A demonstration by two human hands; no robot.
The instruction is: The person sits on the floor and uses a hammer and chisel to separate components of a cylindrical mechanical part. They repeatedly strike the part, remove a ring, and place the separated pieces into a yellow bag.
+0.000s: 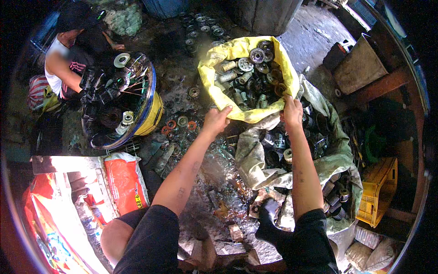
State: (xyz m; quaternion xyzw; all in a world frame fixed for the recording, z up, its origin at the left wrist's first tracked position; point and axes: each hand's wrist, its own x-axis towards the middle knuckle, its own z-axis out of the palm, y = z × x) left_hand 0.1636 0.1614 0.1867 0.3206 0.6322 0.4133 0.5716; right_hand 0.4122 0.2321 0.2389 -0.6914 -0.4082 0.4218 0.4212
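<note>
A yellow sack (206, 78) with its mouth rolled wide stands in front of me. Inside lie metal discs (257, 55) and perforated metal cylinders (228, 76), dark with grime. My left hand (217, 121) is closed on the near left part of the sack's rim. My right hand (292, 111) grips the near right part of that rim, fingers wrapped over the edge. Both arms are stretched forward. Below and right of the yellow sack sits a dirty whitish sack (252, 166), open and filled with dark canisters (318, 142), under and beside my right forearm.
At the left, a person (57, 68) sits by a blue-rimmed round container (154, 86) of metal parts on a yellow bucket (155, 114). Red-and-white sacks (123, 182) lie lower left. A yellow crate (378, 194) stands right. Several metal rings (181, 121) and scraps litter the floor.
</note>
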